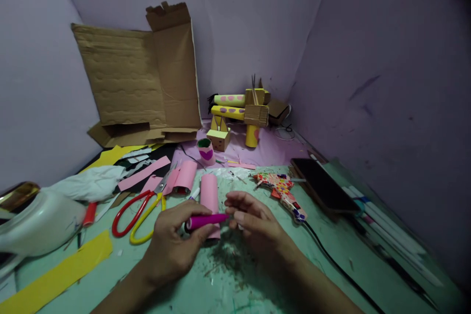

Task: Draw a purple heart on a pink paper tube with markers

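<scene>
My left hand (174, 238) is wrapped round a magenta marker (208, 221), which lies level with its narrow end to the right. At that narrow end my right hand (253, 221) has its fingers curled and the thumb close to them; a small pale bit shows under the thumb, too little to name. Behind the marker lies a pink paper-covered tube (209, 189), its lower end partly covered by the marker and my left hand. A second pink tube (187, 175) and red-and-yellow-handled scissors (142, 213) are to the left.
A patterned glue gun (277, 186) with a black cord lies right, near a phone (324, 184) and several pens (390, 235). Yellow paper (59, 274) and a white container (47, 221) are left. Behind stand a pink cup with a heart (206, 151), yellow cardboard pieces (252, 135) and an open carton (136, 78).
</scene>
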Available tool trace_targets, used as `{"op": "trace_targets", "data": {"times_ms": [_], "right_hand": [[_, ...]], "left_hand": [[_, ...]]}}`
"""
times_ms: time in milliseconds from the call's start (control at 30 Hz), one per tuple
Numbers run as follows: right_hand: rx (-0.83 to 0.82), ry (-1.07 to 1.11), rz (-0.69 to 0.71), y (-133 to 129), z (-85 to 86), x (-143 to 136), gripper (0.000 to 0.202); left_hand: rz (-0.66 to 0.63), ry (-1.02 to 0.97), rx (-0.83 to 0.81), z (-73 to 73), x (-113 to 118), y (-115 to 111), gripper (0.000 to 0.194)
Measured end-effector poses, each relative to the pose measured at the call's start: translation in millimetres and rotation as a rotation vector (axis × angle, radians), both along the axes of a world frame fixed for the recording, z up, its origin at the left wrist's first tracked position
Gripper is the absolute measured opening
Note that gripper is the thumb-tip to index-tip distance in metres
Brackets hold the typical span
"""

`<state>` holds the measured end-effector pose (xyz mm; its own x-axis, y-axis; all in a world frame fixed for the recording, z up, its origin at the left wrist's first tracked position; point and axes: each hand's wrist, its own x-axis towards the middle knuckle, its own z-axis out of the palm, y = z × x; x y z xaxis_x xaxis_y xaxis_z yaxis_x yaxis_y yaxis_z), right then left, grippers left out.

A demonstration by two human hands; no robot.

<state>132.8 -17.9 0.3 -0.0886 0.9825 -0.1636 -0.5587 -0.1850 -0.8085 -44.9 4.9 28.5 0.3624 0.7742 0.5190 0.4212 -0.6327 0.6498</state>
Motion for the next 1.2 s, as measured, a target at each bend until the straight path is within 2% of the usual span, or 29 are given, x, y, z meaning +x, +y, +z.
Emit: {"op": "trace_targets", "data": {"times_ms": [133,233,300,400,467,533,667,800,1033,1200], "right_hand": [[0.131,-0.296,0.141,-5,-2.7,-3,0.026],[0.158,-0.368,0.166,-6,-3.5,-3,0.02],[0.113,-0.298,0.11,-5,-3.8,-2,0.023],[-0.043,-0.062,-0.031,-1,-3.9,0,0.035],[-0.113,0.042,-0.075,0,-3.7,1,0.038],[-0.136,0.07,-0.059,1,-3.5,1,0.036],[-0.099,0.064,0.066,-1,-3.5,-1,0.027],[-0.038,0.004,0.147,-3,-4.4,-1,0.029],[0.003,-0.026,0.133,-4,-6.7,-1,0.033],[0.026,-0.037,0.177,-4,-5.0,-2,0.033]], "left_hand": [[-0.068,-0.026,-0.029,-1.2,4,-5,0.005],[-0.102,-0.076,-0.069,-0.7,4,-7,0.008],[-0.097,-0.105,-0.116,-0.3,4,-7,0.007],[-0.052,-0.141,-0.24,0.6,2,-7,0.005],[-0.013,-0.158,-0.276,1.8,0,-6,0.006],[0.019,-0.169,-0.253,2.8,-1,-6,0.006],[0.082,-0.246,-0.219,2.1,-1,-8,0.005],[0.151,-0.346,-0.244,0.6,2,-12,0.005],[0.143,-0.333,-0.271,3.1,3,-11,0.004],[0.056,-0.243,-0.233,4.8,1,-9,0.004]]}}
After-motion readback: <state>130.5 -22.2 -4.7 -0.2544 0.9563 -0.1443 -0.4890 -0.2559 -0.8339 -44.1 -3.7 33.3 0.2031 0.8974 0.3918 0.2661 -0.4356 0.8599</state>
